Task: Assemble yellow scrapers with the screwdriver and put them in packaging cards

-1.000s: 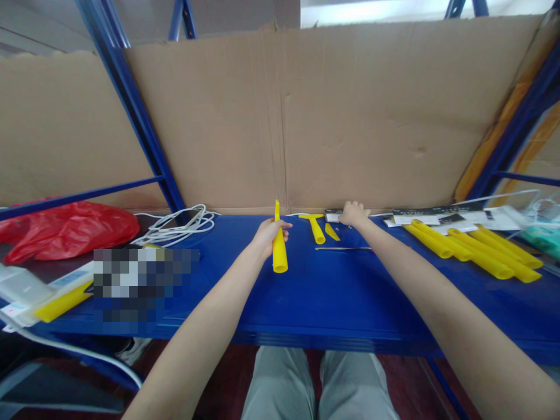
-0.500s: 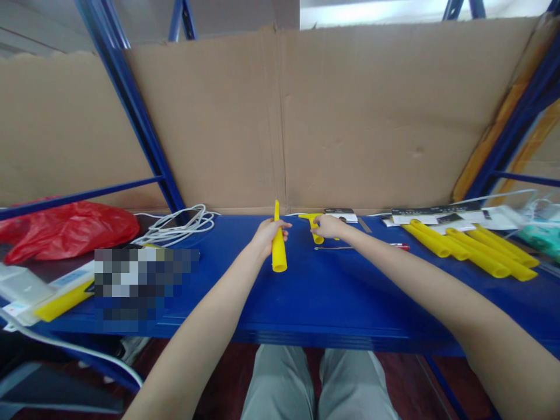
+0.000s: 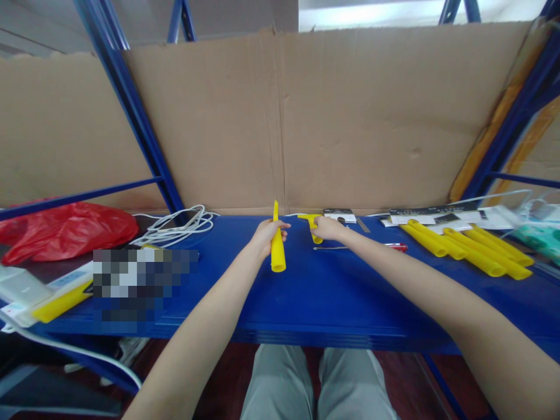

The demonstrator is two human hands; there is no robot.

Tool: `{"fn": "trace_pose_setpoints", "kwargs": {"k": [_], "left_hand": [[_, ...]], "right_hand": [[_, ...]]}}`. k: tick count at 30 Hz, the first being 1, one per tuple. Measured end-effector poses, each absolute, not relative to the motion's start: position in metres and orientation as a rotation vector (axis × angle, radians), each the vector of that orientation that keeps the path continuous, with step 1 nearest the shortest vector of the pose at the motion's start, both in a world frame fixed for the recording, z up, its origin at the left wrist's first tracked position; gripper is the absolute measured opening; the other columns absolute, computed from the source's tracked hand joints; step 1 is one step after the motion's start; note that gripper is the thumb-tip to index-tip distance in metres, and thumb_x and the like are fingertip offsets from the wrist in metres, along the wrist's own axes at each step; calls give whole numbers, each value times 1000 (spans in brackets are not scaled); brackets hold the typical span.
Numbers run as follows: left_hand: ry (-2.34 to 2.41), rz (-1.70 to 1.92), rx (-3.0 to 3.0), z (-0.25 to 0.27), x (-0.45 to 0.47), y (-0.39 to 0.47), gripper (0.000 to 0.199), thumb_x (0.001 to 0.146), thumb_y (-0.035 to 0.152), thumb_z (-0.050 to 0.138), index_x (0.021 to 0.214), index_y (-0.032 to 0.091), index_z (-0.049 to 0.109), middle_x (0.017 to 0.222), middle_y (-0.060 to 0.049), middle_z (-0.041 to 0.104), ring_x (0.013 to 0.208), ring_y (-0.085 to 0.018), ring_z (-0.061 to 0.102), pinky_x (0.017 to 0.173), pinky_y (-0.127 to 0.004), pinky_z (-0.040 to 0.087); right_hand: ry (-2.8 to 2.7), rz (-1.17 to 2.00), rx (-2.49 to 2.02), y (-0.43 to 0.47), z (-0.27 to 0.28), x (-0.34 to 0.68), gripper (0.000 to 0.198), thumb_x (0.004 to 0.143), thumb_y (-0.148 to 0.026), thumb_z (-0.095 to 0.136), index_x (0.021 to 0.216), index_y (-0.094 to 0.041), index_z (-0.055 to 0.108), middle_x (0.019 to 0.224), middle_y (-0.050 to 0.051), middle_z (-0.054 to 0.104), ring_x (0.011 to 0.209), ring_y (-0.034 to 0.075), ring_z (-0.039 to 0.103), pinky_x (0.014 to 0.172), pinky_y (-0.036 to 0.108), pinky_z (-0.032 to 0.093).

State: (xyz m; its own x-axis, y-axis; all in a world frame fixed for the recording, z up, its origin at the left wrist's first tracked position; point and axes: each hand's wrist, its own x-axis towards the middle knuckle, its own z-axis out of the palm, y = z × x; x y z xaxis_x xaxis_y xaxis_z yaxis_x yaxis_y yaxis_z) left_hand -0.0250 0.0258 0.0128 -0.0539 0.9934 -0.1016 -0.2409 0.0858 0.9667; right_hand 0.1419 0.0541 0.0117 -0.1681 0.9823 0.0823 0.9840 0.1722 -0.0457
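Observation:
My left hand [image 3: 263, 236] is closed around a yellow plastic tube [image 3: 277, 254]. The tube's open round end faces me and its far end narrows to a thin tip. To the right, my right hand [image 3: 331, 227] has its fingers closed on a yellow T-shaped piece [image 3: 315, 235] at the back of the blue shelf. That piece has a flat crossbar at the far side and a round stem towards me. My fingers cover part of the stem. Just in front of my right hand lies a screwdriver [image 3: 396, 247] with a red handle, its shaft partly behind my forearm.
Several yellow tubes [image 3: 475, 256] lie at the right by printed packaging [image 3: 431, 216]. A small card [image 3: 340, 216] lies at the back. On the left are a white cable coil [image 3: 186, 224], a red plastic bag [image 3: 72, 230] and another yellow piece [image 3: 61, 303]. A cardboard sheet [image 3: 350, 116] stands behind the blue shelf [image 3: 306, 303].
The right hand's fingers have closed further over the yellow T-shaped piece. My left hand and its tube stay almost in place; the whole view shifts very slightly.

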Motion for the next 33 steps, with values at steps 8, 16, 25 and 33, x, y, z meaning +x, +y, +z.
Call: {"fn": "trace_pose_setpoints", "kwargs": {"k": [8, 16, 25, 33], "left_hand": [[1124, 1291, 939, 12, -26, 26, 12, 69, -2, 51, 70, 7, 59, 46, -2, 55, 35, -7, 42, 34, -19, 34], [1113, 1264, 934, 14, -27, 25, 14, 68, -2, 50, 71, 8, 58, 51, -4, 59, 36, -8, 45, 34, -19, 34], [1091, 1157, 1040, 12, -29, 22, 15, 72, 1, 47, 76, 10, 58, 59, -5, 64, 35, -8, 44, 34, -20, 34], [1145, 1100, 1068, 14, -28, 20, 15, 76, 1, 47, 75, 11, 58, 56, -4, 64, 35, -7, 44, 35, -19, 35]], "right_hand": [[-2312, 0, -1957, 52, 9, 148, 49, 91, -46, 36, 111, -10, 63, 113, 17, 65, 101, 25, 62, 78, 28, 45], [-2253, -63, -1953, 37, 16, 179, 40, 91, -40, 39, 109, -15, 64, 109, 15, 67, 101, 26, 62, 77, 30, 45], [-2311, 7, -1767, 2, 14, 253, 28, 83, -28, 53, 104, -18, 67, 109, 8, 68, 98, 21, 62, 87, 28, 44], [-2240, 120, -1930, -7, 28, 277, 22, 82, -31, 52, 87, -18, 70, 89, 6, 71, 81, 20, 64, 74, 28, 46]]}}
